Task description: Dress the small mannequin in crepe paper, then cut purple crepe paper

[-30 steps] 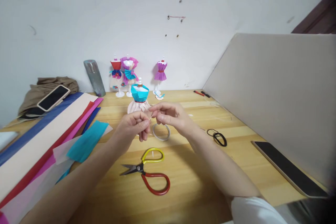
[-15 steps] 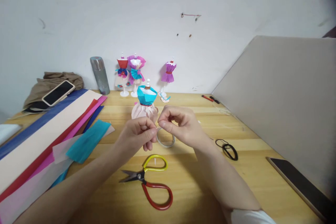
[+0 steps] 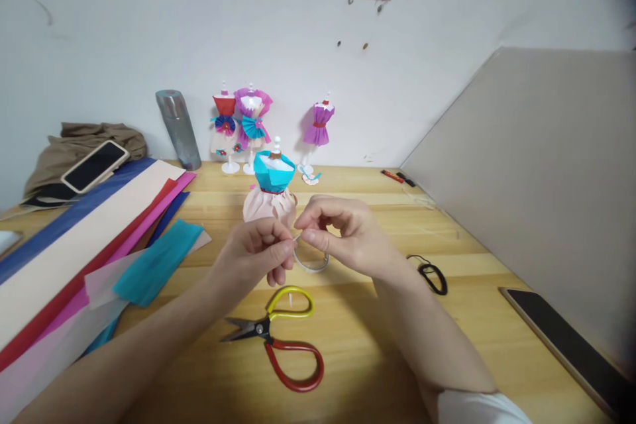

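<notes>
Hands nearly touch over the middle of the desk (image 3: 472, 265): left hand (image 3: 261, 252) and right hand (image 3: 345, 235) each appear to pinch, thumb against forefinger, a pale sliver (image 3: 297, 236) between them, too small to identify. A thin whitish ring (image 3: 312, 269) lies on the desk beneath, partly hidden. Just beyond, toward the back edge, stands a dress form (image 3: 273, 172) clad in turquoise and pale pink. Scissors (image 3: 261, 329) lie with blades apart nearer the front edge, untouched. The step in hand looks like fine fingertip work on the sliver; the next move calls for a light, even pinch from both sides.
</notes>
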Tool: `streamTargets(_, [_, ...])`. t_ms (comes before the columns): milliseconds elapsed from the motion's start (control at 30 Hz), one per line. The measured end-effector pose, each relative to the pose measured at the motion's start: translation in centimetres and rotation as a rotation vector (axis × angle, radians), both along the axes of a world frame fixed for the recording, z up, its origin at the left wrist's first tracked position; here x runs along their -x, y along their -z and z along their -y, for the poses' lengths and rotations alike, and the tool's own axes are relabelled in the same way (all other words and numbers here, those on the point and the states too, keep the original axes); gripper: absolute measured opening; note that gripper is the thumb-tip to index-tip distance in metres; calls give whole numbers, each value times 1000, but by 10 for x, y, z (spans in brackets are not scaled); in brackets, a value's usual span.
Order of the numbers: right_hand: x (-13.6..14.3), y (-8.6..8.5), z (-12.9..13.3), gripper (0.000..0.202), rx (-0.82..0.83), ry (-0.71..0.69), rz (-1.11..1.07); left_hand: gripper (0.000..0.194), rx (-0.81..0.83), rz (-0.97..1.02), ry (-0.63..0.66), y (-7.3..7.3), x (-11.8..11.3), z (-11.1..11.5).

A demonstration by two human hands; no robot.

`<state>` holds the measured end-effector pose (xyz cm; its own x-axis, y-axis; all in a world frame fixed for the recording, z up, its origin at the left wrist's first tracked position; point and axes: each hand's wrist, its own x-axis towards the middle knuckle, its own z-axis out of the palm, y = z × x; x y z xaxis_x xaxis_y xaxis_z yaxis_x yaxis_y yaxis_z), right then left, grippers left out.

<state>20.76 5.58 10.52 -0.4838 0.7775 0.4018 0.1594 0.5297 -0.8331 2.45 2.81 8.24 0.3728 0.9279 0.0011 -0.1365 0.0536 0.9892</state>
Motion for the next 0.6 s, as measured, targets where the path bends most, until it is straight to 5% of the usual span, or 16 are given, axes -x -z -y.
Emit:
streamTargets(233, [-2,-1,0,22,-66,-40,80,28,43,24,1,6,-1,0])
streamTargets(433, [-3,-3,6,21,-404,49,198,34,203,196,-29,16,-11,8])
streamTargets(600, [-5,-3,4,21,-534,169,206,40,311,319,-118,9,-16,22])
